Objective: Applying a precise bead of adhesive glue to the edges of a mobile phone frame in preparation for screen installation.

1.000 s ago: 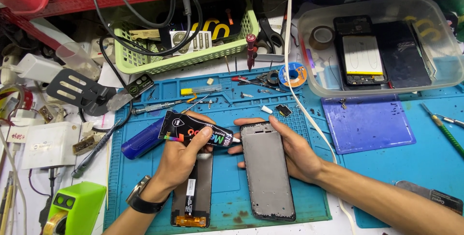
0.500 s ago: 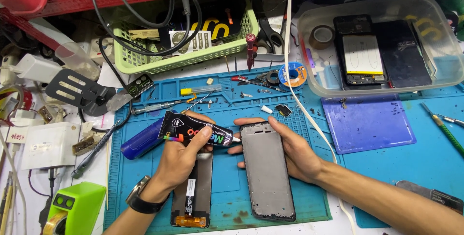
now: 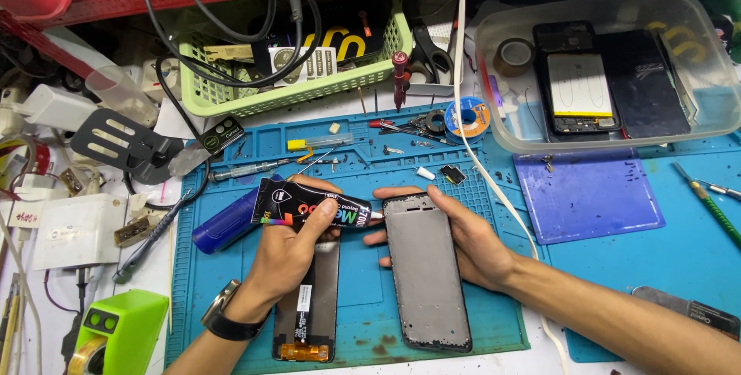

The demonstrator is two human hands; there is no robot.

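Left hand [image 3: 289,255]: grip clamped on a black glue tube [image 3: 312,209] (rainbow label), nozzle at the frame's top-left corner.
Right hand [image 3: 471,240]: fingers closed around the phone frame [image 3: 426,271] on the blue mat [image 3: 363,282].
Screen [image 3: 309,305]: left of frame, under wrist.

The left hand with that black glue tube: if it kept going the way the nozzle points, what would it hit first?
The left hand aims the black glue tube rightward; its nozzle would first meet the top corner of the grey phone frame, steadied by the right hand. They look nearly touching, though depth is unclear.
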